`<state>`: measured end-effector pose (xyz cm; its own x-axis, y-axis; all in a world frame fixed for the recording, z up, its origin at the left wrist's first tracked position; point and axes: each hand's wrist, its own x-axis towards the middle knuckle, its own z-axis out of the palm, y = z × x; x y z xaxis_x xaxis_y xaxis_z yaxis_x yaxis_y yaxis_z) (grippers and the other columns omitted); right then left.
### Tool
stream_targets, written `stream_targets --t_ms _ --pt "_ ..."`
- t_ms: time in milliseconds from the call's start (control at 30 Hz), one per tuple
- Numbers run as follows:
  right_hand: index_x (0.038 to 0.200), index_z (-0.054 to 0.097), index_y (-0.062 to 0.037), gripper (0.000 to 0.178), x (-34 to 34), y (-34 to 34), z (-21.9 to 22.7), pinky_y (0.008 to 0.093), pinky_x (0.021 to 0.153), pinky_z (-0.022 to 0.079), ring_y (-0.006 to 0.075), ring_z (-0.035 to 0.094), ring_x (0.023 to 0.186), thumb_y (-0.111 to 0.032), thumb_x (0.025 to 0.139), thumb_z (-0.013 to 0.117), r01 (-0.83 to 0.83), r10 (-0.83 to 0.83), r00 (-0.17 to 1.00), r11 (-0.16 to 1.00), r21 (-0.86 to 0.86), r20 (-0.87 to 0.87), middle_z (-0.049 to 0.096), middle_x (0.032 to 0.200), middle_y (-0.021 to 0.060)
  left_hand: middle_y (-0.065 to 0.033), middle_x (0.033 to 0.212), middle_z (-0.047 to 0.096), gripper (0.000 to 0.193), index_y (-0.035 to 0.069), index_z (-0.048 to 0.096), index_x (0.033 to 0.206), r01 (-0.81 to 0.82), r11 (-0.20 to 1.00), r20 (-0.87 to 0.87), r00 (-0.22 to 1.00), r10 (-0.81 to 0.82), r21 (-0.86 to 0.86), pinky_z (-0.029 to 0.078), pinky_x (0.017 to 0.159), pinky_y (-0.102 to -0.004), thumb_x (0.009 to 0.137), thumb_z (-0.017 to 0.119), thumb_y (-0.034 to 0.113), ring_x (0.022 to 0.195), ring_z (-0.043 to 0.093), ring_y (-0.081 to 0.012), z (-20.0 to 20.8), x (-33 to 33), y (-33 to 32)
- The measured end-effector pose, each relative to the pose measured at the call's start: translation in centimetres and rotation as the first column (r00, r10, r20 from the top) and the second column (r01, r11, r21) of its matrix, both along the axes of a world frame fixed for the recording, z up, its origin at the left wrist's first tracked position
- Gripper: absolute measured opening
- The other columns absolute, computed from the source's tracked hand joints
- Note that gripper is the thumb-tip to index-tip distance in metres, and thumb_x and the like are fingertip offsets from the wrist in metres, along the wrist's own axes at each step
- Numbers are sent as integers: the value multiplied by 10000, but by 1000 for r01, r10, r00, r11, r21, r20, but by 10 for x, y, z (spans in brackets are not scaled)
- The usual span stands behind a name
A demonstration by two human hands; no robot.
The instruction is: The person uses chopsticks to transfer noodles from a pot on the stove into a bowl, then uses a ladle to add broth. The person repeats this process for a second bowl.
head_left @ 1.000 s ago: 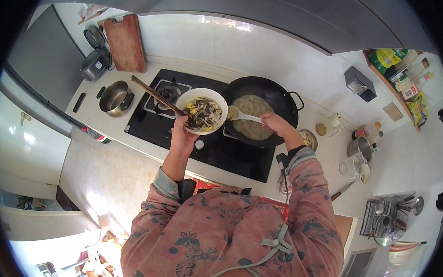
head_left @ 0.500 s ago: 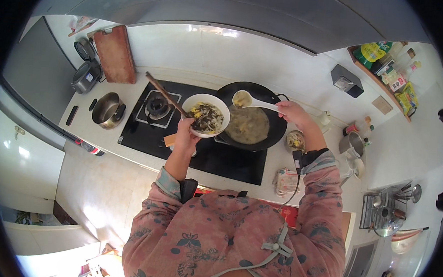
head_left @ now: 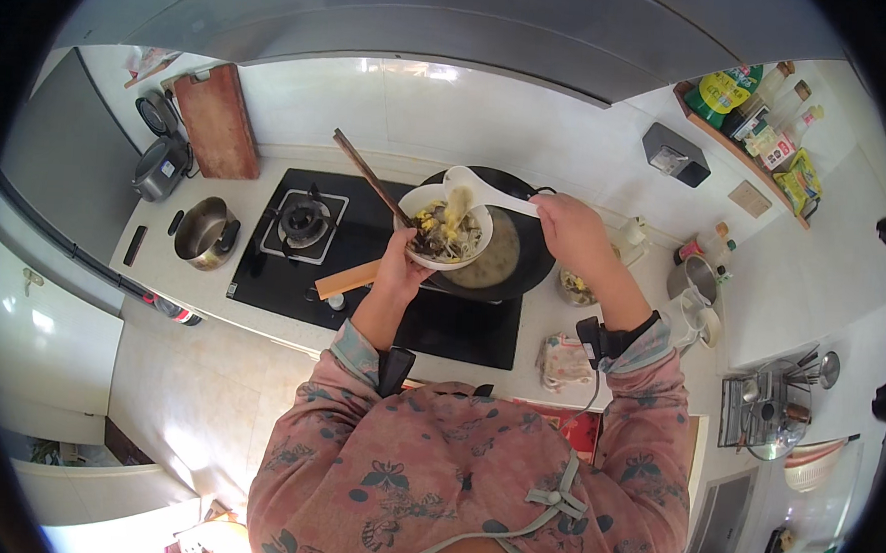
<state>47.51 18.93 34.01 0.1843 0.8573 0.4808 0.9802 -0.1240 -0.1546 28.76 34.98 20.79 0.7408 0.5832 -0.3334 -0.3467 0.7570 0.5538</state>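
My left hand (head_left: pixel 393 274) is closed around a white bowl (head_left: pixel 451 263), held over the near left part of a black wok (head_left: pixel 538 259). Noodle-like strands, dark shreds and yellow bits lie in the bowl. A pair of brown chopsticks (head_left: pixel 366 172) leans out of it to the upper left, beside my left thumb. In my right hand (head_left: pixel 572 231) is the handle of a white ladle (head_left: pixel 507 199). The ladle's head is tipped over the bowl, and cloudy broth with yellow pieces runs from it. Pale broth (head_left: pixel 496 257) fills the wok's bottom.
The wok's wooden handle (head_left: pixel 347 279) points left across the black cooktop (head_left: pixel 460 335). An unused burner (head_left: pixel 304 221) and a steel pot (head_left: pixel 205 234) are to the left. Right of the wok stand a food container (head_left: pixel 577 290) and a cloth-like bundle (head_left: pixel 565 362). A range hood (head_left: pixel 377 13) spans overhead.
The ladle has moved left from above the wok to the bowl and tilted, spilling broth into it. The bowl has come slightly right, and more of the wok's handle shows.
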Motion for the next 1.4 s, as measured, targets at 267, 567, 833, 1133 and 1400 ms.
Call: stream_targets --t_ms 267,567,833,1133,1400 --pt "982 587 -83 272 10 -9 -2 391 648 451 285 544 756 -16 718 566 -118 82 960 986 118 269 549 776 91 -100 1172 516 446 74 438 1198 -59 998 8 998 59 -32 446 880 -399 805 532 261 1061 523 -242 -6 -10 3" --pt "871 583 -102 134 80 14 -109 401 668 469 298 571 784 -100 770 494 352 -262 916 889 -292 305 567 783 107 -102 1184 504 434 77 406 1199 -177 984 66 982 175 34 448 893 -396 824 522 261 1067 525 -229 -14 -48 16" --pt "933 624 -109 193 80 16 -140 429 738 471 315 588 874 -132 829 463 143 -210 976 816 -560 -56 624 892 135 -110 1182 508 428 37 391 1209 -297 951 25 955 296 89 463 893 -402 835 512 206 1070 532 -243 -7 -79 20" --pt "989 629 -62 240 62 46 -160 359 735 462 274 605 812 -180 848 475 -169 -261 814 748 -642 -519 645 845 126 -83 1194 500 436 89 373 1238 -278 958 36 960 276 65 452 905 -393 833 499 190 1084 521 -226 1 -87 18" --pt "1040 627 -83 238 55 52 -163 262 588 397 124 522 660 -188 871 495 -247 -476 419 760 -602 -773 605 778 4 -81 1195 500 455 98 368 1250 -279 959 49 960 276 51 451 904 -387 828 509 192 1081 520 -218 3 -86 19"
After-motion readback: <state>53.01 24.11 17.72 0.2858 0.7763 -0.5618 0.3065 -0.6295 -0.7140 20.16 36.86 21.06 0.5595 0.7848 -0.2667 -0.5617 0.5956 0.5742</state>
